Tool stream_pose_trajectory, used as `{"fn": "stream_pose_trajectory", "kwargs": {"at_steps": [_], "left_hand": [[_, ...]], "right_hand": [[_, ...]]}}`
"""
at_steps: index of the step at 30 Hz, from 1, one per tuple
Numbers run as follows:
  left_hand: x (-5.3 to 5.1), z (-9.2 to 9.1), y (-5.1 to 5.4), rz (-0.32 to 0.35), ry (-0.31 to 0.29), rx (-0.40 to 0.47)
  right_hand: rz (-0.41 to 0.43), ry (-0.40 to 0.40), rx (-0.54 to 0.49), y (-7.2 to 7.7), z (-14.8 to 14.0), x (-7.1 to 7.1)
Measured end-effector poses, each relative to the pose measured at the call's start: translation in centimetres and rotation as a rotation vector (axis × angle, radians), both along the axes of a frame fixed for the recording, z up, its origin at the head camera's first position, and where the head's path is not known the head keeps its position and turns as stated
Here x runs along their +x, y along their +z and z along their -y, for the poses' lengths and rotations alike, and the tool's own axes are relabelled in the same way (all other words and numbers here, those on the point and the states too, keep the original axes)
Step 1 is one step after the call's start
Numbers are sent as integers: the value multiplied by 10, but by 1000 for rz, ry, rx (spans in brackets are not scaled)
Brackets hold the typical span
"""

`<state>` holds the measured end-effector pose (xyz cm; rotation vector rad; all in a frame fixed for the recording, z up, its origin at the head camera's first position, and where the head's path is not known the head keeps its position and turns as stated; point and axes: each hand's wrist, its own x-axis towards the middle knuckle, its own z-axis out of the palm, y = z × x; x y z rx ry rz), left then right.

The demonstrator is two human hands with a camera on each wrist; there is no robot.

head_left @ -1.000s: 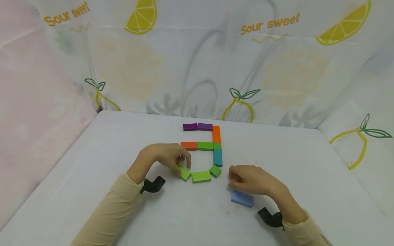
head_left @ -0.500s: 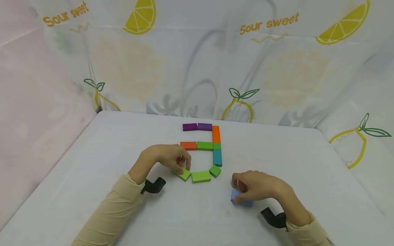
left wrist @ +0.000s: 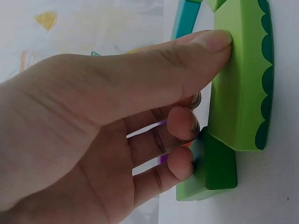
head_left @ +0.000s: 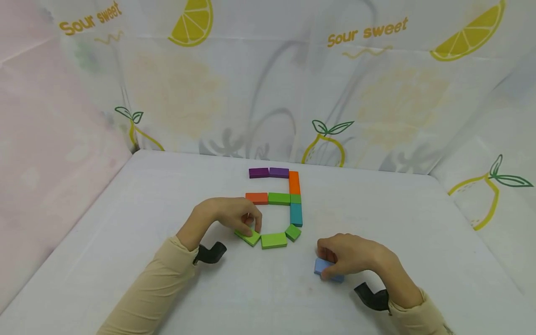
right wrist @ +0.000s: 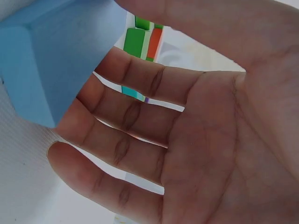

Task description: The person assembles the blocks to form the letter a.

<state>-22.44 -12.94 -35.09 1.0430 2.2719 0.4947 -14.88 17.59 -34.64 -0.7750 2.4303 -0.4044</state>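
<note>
My left hand (head_left: 234,216) pinches a lime green block (head_left: 250,237), with its thumb on the block's face in the left wrist view. Beside that block's end, a darker green block (left wrist: 219,165) lies near the curled fingertips; the hand hides it in the head view. My right hand (head_left: 353,255) grips a light blue block (right wrist: 51,60) on the table, thumb on one side and fingers on the other. Another lime green block (head_left: 274,240) and a small green block (head_left: 293,232) lie right of the left hand.
Farther back, two purple blocks (head_left: 269,173), an orange block (head_left: 294,182), a red-orange block (head_left: 257,198), green blocks (head_left: 279,199) and a teal block (head_left: 296,214) form an angular outline on the white table (head_left: 356,200). A printed cloth (head_left: 259,93) hangs behind.
My right hand has moved slightly right and toward the front edge, from beside the blue block onto it, and now grips it. My left hand has barely shifted on the lime green block.
</note>
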Motion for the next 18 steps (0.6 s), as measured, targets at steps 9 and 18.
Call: {"fn": "stream_pose_trajectory", "kwargs": {"at_steps": [9,18], "left_hand": [[-4,6,1,-55,49,57],[-12,17,3,-177,127,118]], "right_hand": [[-22,14,2,-1,1,0],[-35,15,0,0,1,1]]}}
